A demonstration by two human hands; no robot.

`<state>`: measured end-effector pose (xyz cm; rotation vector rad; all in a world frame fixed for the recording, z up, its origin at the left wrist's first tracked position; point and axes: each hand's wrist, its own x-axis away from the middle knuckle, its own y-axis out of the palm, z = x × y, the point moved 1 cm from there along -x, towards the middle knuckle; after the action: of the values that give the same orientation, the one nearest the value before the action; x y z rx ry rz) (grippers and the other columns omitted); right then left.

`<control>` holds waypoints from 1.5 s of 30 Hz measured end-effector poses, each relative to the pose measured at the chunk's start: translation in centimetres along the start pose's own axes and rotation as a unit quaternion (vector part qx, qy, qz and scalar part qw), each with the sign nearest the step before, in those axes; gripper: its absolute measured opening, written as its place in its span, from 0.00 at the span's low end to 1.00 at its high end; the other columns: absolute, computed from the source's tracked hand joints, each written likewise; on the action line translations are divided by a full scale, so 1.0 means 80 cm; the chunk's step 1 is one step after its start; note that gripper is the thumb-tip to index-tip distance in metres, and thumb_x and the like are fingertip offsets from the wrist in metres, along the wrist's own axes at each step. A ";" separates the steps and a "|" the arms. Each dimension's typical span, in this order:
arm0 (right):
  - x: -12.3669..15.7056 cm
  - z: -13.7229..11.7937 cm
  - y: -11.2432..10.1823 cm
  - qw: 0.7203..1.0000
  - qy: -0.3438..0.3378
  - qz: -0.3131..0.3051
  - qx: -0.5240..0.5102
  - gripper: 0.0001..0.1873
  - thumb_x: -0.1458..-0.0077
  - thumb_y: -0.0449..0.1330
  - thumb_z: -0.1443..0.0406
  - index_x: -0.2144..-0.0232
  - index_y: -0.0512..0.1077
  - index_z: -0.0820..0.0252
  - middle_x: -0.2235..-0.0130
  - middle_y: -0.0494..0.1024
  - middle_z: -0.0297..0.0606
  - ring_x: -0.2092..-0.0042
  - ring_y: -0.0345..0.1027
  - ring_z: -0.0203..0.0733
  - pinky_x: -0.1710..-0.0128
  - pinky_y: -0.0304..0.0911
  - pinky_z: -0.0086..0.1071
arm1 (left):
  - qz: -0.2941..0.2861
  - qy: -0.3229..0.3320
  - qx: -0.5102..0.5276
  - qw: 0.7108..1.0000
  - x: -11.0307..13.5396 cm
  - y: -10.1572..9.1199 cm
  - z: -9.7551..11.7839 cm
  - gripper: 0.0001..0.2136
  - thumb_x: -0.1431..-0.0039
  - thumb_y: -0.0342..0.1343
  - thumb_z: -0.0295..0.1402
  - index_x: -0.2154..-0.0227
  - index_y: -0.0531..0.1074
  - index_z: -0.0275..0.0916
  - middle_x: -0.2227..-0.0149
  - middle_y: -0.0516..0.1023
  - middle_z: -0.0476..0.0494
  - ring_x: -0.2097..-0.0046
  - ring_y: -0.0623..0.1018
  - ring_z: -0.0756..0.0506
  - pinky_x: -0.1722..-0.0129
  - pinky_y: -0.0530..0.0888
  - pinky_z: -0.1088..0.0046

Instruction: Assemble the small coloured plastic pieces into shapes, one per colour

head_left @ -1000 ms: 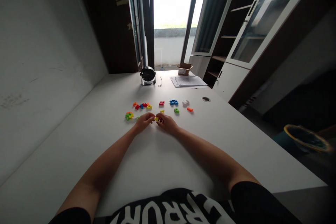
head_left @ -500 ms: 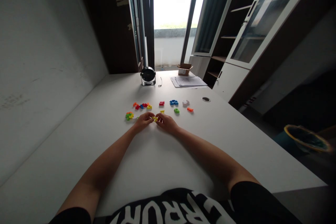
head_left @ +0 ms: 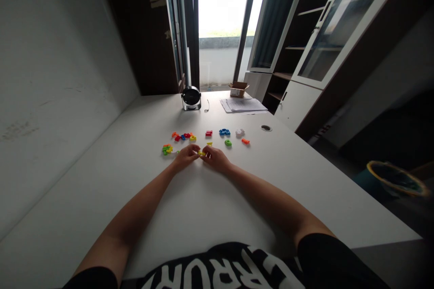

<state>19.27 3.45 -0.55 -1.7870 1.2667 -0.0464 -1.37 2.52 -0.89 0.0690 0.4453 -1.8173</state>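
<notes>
On the white table (head_left: 203, 207), your left hand (head_left: 185, 157) and right hand (head_left: 215, 159) both grasp a small yellow piece (head_left: 202, 153) at center, just below the other plastic pieces (head_left: 209, 133).

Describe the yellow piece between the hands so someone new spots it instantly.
On the long white table, find the scattered bright plastic shapes. Just in front of them, the person's left hand and right hand nearly meet; the small yellow plastic piece sits between their fingertips, the only piece in contact with hands.
</notes>
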 end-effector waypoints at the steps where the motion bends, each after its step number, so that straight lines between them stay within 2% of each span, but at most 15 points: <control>1: 0.000 -0.001 -0.001 1.000 0.001 0.000 0.001 0.09 0.41 0.64 0.60 0.64 0.70 0.57 0.68 0.77 0.32 0.70 0.68 0.35 0.69 0.60 0.27 | 0.001 0.003 -0.014 1.000 0.000 0.001 0.000 0.15 0.44 0.64 0.38 0.56 0.73 0.38 0.59 0.77 0.44 0.67 0.75 0.50 0.67 0.71 0.75; 4: 0.001 -0.003 -0.003 1.000 0.003 0.000 0.003 0.08 0.42 0.64 0.61 0.64 0.69 0.57 0.69 0.77 0.32 0.70 0.68 0.35 0.69 0.59 0.27 | 0.004 0.009 -0.055 0.998 0.002 0.003 0.002 0.14 0.42 0.62 0.38 0.55 0.73 0.39 0.59 0.78 0.44 0.66 0.75 0.50 0.66 0.71 0.74; 11: 0.001 -0.004 -0.005 1.000 0.005 0.005 -0.001 0.07 0.43 0.63 0.63 0.63 0.68 0.56 0.68 0.76 0.32 0.70 0.68 0.35 0.70 0.59 0.27 | 0.004 0.004 -0.122 0.992 0.004 0.004 0.015 0.12 0.42 0.61 0.38 0.58 0.75 0.39 0.67 0.78 0.47 0.68 0.74 0.49 0.66 0.70 0.73; 17: 0.001 -0.001 -0.003 1.000 0.009 0.002 0.002 0.09 0.44 0.65 0.64 0.63 0.67 0.56 0.68 0.75 0.32 0.70 0.68 0.35 0.68 0.60 0.28 | 0.002 0.011 -0.111 0.994 0.004 0.004 0.016 0.12 0.40 0.58 0.39 0.57 0.75 0.39 0.67 0.78 0.47 0.67 0.75 0.48 0.66 0.70 0.74; 24: 0.002 -0.006 -0.007 1.000 -0.026 -0.013 -0.011 0.08 0.42 0.64 0.65 0.61 0.68 0.56 0.62 0.75 0.34 0.69 0.68 0.35 0.68 0.62 0.28 | -0.005 -0.022 -0.088 0.996 0.002 0.004 0.013 0.14 0.36 0.53 0.43 0.61 0.77 0.37 0.73 0.77 0.47 0.69 0.76 0.48 0.67 0.71 0.73; 29: 0.004 -0.008 -0.007 0.999 -0.050 -0.009 0.008 0.06 0.40 0.62 0.66 0.60 0.68 0.56 0.60 0.73 0.36 0.67 0.68 0.35 0.68 0.61 0.27 | -0.034 -0.018 -0.060 0.997 0.003 0.004 0.019 0.14 0.36 0.54 0.42 0.60 0.77 0.37 0.69 0.80 0.44 0.66 0.79 0.46 0.63 0.74 0.71; 33: 0.004 -0.011 -0.009 0.996 -0.074 0.008 0.047 0.05 0.38 0.61 0.65 0.59 0.69 0.56 0.57 0.71 0.38 0.63 0.68 0.37 0.64 0.63 0.29 | -0.030 -0.014 -0.040 0.999 0.002 0.004 0.020 0.13 0.37 0.55 0.41 0.60 0.77 0.37 0.67 0.82 0.42 0.65 0.81 0.45 0.62 0.75 0.69; 38: 0.006 -0.014 -0.009 0.993 -0.087 0.017 0.078 0.06 0.37 0.61 0.64 0.57 0.70 0.54 0.56 0.70 0.39 0.61 0.68 0.39 0.63 0.63 0.30 | -0.036 -0.018 -0.032 0.999 0.000 0.001 0.021 0.15 0.38 0.56 0.44 0.59 0.78 0.37 0.63 0.82 0.41 0.65 0.80 0.45 0.62 0.74 0.69; 45: 0.006 -0.015 -0.009 0.993 -0.090 0.012 0.078 0.07 0.38 0.62 0.64 0.57 0.70 0.54 0.56 0.71 0.39 0.60 0.69 0.40 0.62 0.64 0.31 | -0.054 -0.021 0.005 0.998 0.000 -0.002 0.020 0.16 0.39 0.58 0.44 0.59 0.78 0.36 0.63 0.81 0.41 0.63 0.77 0.46 0.62 0.72 0.71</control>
<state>19.39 2.34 0.42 -1.6048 1.1241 0.0286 -1.20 2.05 0.60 0.0149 0.4175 -1.9231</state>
